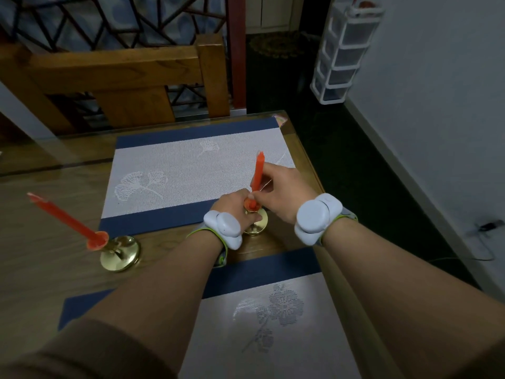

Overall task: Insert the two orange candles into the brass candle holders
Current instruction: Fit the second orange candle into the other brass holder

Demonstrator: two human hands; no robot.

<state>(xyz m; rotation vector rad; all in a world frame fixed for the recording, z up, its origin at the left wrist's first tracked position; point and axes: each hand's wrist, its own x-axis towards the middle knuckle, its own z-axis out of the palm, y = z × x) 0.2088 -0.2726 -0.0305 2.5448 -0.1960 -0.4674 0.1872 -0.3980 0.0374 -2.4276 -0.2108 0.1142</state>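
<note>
Near the right edge of the table (pixel 68 165), the right hand (pixel 276 191) pinches an orange candle (pixel 257 173) standing in a brass holder (pixel 258 224); the left hand (pixel 232 207) grips this holder. The other candle (pixel 62 216) sits in its holder (pixel 120 253) to the left.

Glass-topped wooden table (pixel 54 187), two blue-edged woven placemats: far placemat (pixel 177 170), near placemat (pixel 273 337). Wooden chair (pixel 117 75) pushed in behind. White drawer tower (pixel 344 50) against right wall, dark cable (pixel 483 236) on floor.
</note>
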